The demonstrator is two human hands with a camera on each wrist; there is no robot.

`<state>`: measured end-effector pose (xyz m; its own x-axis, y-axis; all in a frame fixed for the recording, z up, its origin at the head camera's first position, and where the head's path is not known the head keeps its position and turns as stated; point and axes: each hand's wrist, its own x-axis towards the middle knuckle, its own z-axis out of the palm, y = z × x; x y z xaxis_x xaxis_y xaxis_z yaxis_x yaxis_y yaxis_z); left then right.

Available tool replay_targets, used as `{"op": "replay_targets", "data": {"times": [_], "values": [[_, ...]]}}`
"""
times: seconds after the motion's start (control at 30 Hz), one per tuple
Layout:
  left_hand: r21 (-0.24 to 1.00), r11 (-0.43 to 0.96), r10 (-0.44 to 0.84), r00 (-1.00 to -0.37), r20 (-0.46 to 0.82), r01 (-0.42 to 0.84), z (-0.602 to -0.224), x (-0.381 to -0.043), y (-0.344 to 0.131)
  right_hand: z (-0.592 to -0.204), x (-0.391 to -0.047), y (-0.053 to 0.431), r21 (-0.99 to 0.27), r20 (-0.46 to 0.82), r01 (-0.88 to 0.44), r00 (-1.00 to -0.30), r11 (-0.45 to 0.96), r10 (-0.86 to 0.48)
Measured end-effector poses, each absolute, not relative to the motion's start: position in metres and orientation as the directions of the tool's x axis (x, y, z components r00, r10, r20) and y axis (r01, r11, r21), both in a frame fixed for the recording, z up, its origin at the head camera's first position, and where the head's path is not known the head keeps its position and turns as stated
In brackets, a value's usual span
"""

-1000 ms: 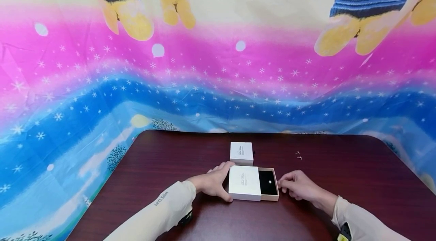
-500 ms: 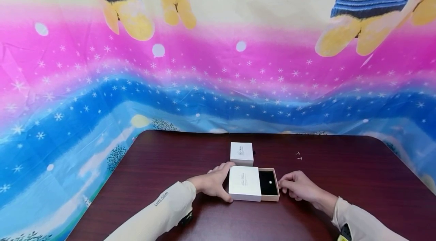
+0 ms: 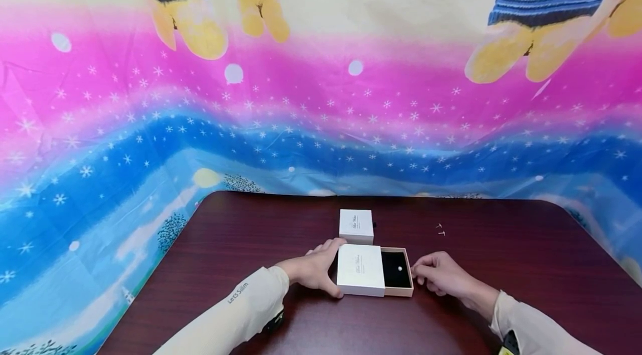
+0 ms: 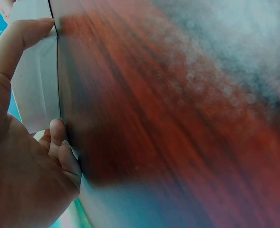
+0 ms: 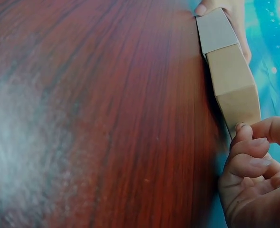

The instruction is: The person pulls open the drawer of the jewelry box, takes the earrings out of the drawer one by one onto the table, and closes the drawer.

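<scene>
A white jewelry box sleeve (image 3: 359,270) with small lettering lies flat on the table, its tan drawer (image 3: 399,291) partly out on the right. Inside the drawer is a black pad (image 3: 393,274) bearing one small pearl-like stud (image 3: 399,268). My left hand (image 3: 316,271) grips the sleeve from the left, thumb at the near corner and fingers at the far one. At the drawer's right end, my right hand (image 3: 441,274) pinches with thumb and forefinger; the right wrist view has these fingertips right against the end of the drawer (image 5: 232,71), and whatever small pull they hold is hidden.
Behind the sleeve stands a smaller white box (image 3: 356,225) with a dark tab on its right side. Two tiny pale T-shaped pieces (image 3: 441,230) lie at the back right of the dark wooden table (image 3: 281,221). A patterned cloth (image 3: 321,121) hangs behind the table.
The drawer has slid very slightly farther right out of the sleeve, with my right hand moving along. My left hand and the sleeve stay in place.
</scene>
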<state>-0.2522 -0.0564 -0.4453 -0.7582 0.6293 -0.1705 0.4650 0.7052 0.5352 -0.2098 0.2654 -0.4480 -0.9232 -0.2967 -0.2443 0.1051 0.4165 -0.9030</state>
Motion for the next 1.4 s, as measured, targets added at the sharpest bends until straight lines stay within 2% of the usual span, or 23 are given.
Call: {"op": "replay_targets", "data": {"times": [1.4], "values": [[0.522,0.707,0.633,-0.757,-0.164,0.478,-0.445,-0.253,-0.056,-0.448,-0.212,0.276,-0.897,-0.258,0.111,-0.918,0.428,-0.302]]}}
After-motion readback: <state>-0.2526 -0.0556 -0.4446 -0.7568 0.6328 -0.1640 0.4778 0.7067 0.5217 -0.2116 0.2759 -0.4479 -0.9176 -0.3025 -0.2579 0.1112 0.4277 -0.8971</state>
